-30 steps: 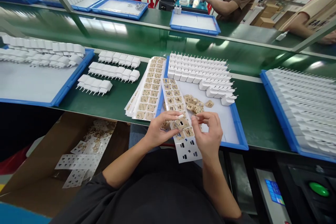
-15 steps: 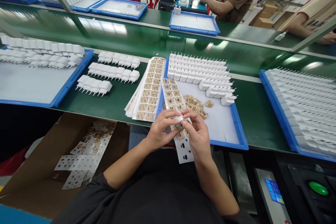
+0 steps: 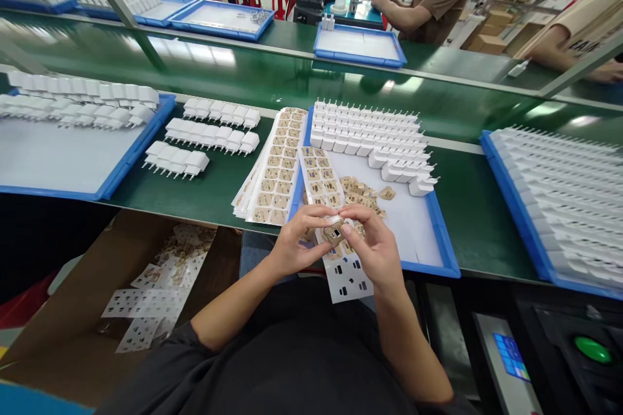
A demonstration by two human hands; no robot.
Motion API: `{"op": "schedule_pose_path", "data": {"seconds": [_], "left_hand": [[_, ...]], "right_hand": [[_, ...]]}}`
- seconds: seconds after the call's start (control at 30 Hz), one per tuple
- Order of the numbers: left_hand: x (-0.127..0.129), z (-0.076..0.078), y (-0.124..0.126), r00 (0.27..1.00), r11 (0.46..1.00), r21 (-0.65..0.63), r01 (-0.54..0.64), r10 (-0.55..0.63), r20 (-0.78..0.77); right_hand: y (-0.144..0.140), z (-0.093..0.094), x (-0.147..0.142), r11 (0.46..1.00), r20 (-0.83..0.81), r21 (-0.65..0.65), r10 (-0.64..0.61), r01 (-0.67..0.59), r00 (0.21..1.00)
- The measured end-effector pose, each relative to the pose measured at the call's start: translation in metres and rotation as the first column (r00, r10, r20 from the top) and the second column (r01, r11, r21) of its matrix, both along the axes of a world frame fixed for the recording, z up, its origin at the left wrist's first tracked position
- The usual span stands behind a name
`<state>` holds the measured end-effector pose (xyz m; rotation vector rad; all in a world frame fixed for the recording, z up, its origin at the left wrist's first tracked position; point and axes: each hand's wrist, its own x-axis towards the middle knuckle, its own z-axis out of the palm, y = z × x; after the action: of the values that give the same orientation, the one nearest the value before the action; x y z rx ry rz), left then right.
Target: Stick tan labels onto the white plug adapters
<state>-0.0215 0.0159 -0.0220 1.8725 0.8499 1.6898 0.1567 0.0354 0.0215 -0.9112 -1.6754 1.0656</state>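
Between both hands is a white charger plug (image 3: 334, 231), its end face covered by a tan sticker with dark port cut-outs turned toward me. My left hand (image 3: 300, 240) grips it from the left, thumb below and fingers above. My right hand (image 3: 374, 243) pinches its right side, the thumb lying on the edge of the stickered face. Beneath the hands lies a sticker sheet (image 3: 318, 175), its near end peeled bare. Loose tan sticker pieces (image 3: 360, 189) are heaped just beyond, in a blue-rimmed tray (image 3: 445, 233) that also holds rows of white plugs (image 3: 365, 130).
A stack of sticker sheets (image 3: 277, 168) lies left of the tray. Rows of plugs (image 3: 209, 133) stand farther left, beside another blue tray (image 3: 104, 181). A full tray (image 3: 516, 207) is at right. Below left, a cardboard box (image 3: 63, 318) holds used sheets. Another person (image 3: 428, 6) sits across the bench.
The plug's stickered face has tipped more toward me, showing its port cut-outs. My right hand has shifted slightly right, its thumb sliding to the face's edge.
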Motion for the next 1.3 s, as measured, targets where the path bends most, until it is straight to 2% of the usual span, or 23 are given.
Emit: {"op": "schedule_pose_path", "data": {"seconds": [0.07,0.17,0.23,0.3,0.37,0.43,0.5,0.57,0.63,0.67,0.73,0.8,0.87,0.93,1.03,1.2,1.23,1.27,1.3], "left_hand": [[-0.001,0.001,-0.001,1.000,1.000,-0.022,0.007,-0.007,-0.007],[-0.002,0.000,-0.002,0.999,0.992,-0.120,0.036,-0.032,0.036],[-0.003,-0.002,-0.002,0.995,0.978,-0.197,0.063,-0.047,0.085],[-0.003,-0.003,-0.002,0.994,0.962,-0.264,0.065,-0.039,0.102],[-0.003,-0.002,-0.003,0.996,0.952,-0.305,0.027,0.001,0.091],[-0.006,0.002,-0.004,0.995,0.953,-0.300,-0.054,0.075,0.060],[-0.017,0.007,-0.005,0.983,0.947,-0.264,-0.181,0.185,-0.010],[-0.038,0.011,-0.004,0.938,0.906,-0.243,-0.346,0.325,-0.124],[-0.071,0.012,-0.001,0.834,0.812,-0.220,-0.541,0.485,-0.263],[-0.090,0.011,0.002,0.754,0.742,-0.194,-0.641,0.562,-0.341],[-0.131,0.007,0.012,0.542,0.581,-0.099,-0.808,0.666,-0.513],[-0.169,0.001,0.025,0.328,0.454,0.011,-0.891,0.661,-0.675],[-0.197,-0.004,0.040,0.175,0.398,0.094,-0.913,0.587,-0.791],[-0.214,-0.007,0.052,0.103,0.389,0.131,-0.912,0.526,-0.844],[-0.223,-0.009,0.062,0.089,0.389,0.137,-0.911,0.510,-0.856],[-0.214,-0.010,0.058,0.050,0.364,0.191,-0.912,0.559,-0.827],[-0.206,-0.009,0.056,0.076,0.390,0.195,-0.900,0.582,-0.810],[-0.196,-0.007,0.053,0.132,0.443,0.189,-0.876,0.598,-0.791],[-0.183,-0.005,0.048,0.217,0.525,0.170,-0.834,0.596,-0.773]], "right_hand": [[0.001,0.002,0.000,0.980,0.073,0.194,-0.063,0.048,0.995],[-0.001,0.003,0.000,0.894,0.135,0.449,-0.086,0.017,0.987],[-0.002,0.002,0.004,0.884,0.102,0.463,0.009,-0.056,0.995],[0.000,-0.002,0.012,0.926,0.017,0.373,0.055,-0.057,0.998],[0.006,-0.009,0.023,0.959,0.007,0.269,-0.095,0.090,0.995],[0.017,-0.018,0.035,0.927,0.169,0.252,-0.326,0.278,0.930],[0.030,-0.028,0.045,0.871,0.362,0.376,-0.451,0.315,0.815],[0.040,-0.038,0.050,0.805,0.399,0.488,-0.550,0.338,0.734],[0.046,-0.045,0.052,0.779,0.387,0.508,-0.587,0.367,0.711],[0.046,-0.047,0.052,0.782,0.382,0.499,-0.586,0.374,0.715],[0.045,-0.048,0.052,0.801,0.383,0.481,-0.559,0.357,0.736],[0.044,-0.048,0.052,0.813,0.385,0.473,-0.538,0.340,0.750],[0.043,-0.048,0.053,0.820,0.396,0.468,-0.528,0.330,0.751],[0.044,-0.050,0.054,0.823,0.413,0.466,-0.526,0.324,0.743],[0.046,-0.051,0.055,0.814,0.408,0.492,-0.530,0.310,0.744],[0.034,-0.040,0.051,0.785,0.316,0.547,-0.516,0.292,0.796],[0.028,-0.036,0.050,0.798,0.307,0.538,-0.485,0.271,0.819],[0.021,-0.033,0.048,0.825,0.316,0.517,-0.432,0.229,0.845],[0.014,-0.031,0.047,0.857,0.339,0.488,-0.363,0.168,0.868]]}}
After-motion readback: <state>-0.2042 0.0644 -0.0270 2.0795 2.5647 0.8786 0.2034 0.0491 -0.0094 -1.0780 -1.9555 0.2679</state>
